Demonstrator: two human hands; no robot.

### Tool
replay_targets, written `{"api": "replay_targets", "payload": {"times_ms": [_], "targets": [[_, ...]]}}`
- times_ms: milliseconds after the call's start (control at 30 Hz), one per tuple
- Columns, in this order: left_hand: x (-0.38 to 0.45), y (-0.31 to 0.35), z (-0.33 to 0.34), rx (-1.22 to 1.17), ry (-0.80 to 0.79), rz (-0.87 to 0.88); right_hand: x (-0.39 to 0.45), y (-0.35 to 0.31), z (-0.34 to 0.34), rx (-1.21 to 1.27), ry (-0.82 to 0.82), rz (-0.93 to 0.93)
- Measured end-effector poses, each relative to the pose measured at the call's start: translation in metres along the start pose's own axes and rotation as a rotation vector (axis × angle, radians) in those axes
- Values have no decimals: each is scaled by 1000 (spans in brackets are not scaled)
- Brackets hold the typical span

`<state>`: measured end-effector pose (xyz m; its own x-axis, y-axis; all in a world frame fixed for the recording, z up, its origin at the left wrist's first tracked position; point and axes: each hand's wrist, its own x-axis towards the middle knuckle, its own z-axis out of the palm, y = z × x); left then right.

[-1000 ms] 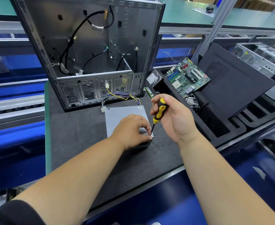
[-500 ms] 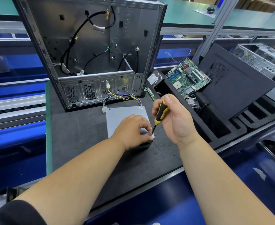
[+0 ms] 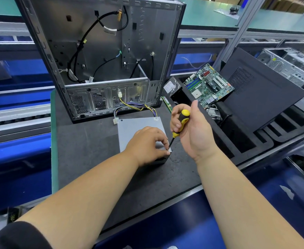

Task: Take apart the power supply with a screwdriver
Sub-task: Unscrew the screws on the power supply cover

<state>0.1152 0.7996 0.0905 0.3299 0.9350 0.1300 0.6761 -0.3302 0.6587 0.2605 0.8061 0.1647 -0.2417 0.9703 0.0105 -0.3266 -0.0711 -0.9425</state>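
A grey metal power supply [image 3: 138, 126] lies flat on the dark work mat [image 3: 86, 146], its coloured cable bundle [image 3: 135, 106] running back toward the case. My left hand [image 3: 147, 144] presses down on its near right corner, fingertips pinched by the screwdriver's tip. My right hand [image 3: 192, 132] grips the yellow and black screwdriver [image 3: 180, 123], held tilted with its shaft slanting down-left onto that corner. The screw itself is hidden by my fingers.
An open, emptied computer case [image 3: 104, 56] stands upright just behind the power supply. To the right, a black foam tray [image 3: 237, 141] holds a green motherboard [image 3: 208, 85], a hard drive [image 3: 171, 86] and a black side panel [image 3: 260, 90]. Another case [image 3: 291, 65] sits far right.
My right hand has rolled on the screwdriver handle, the thumb lifting and the handle turning slightly. My left hand stays on the corner of the power supply.
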Motion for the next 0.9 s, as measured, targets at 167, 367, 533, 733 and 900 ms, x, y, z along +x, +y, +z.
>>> {"api": "replay_targets", "payload": {"times_ms": [167,367,533,733,900], "targets": [[-1,-1,1,3,2,9,-3,0,-5,-65,-20,-53],[0,-1,1,10,4,17,-4,-2,-10,-100,23,-16],[0,-2,1,-10,12,27,-1,-2,-7,-94,-2,8],[-1,-1,3,-20,34,29,-2,0,0,-13,-22,38],[-2,1,5,-19,55,14,-3,-1,-6,27,-70,29]]}}
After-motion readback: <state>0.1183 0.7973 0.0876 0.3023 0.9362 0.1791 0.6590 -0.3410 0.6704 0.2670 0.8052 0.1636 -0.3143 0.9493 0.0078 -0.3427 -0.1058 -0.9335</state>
